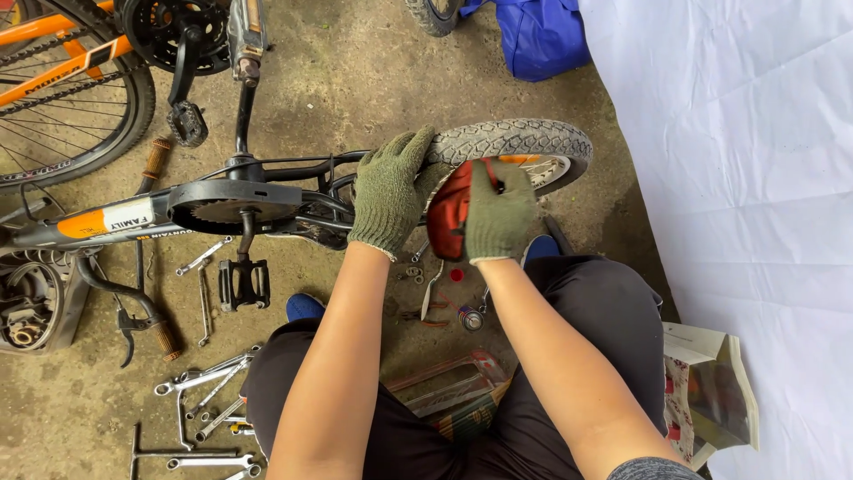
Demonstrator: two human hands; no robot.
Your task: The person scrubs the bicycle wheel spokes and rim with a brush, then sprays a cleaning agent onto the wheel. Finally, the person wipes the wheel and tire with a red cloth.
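A small bicycle lies on its side on the concrete floor, its knobbly grey rear tyre (524, 140) on an orange-trimmed rim in front of me. My left hand (391, 188), in a green knit glove, rests on the tyre's left side next to the black frame and chain guard (233, 204). My right hand (498, 213), also gloved, grips a red rag (447, 216) pressed against the wheel near the hub. My knees in dark trousers frame the view below.
Several spanners (206, 382) lie at lower left. A black pedal (244, 284) and handlebar (133, 302) sit left. An orange bicycle (62, 80) stands top left, a blue bag (538, 36) at top, a white sheet (737, 178) right, an open packet (711, 391) beside my knee.
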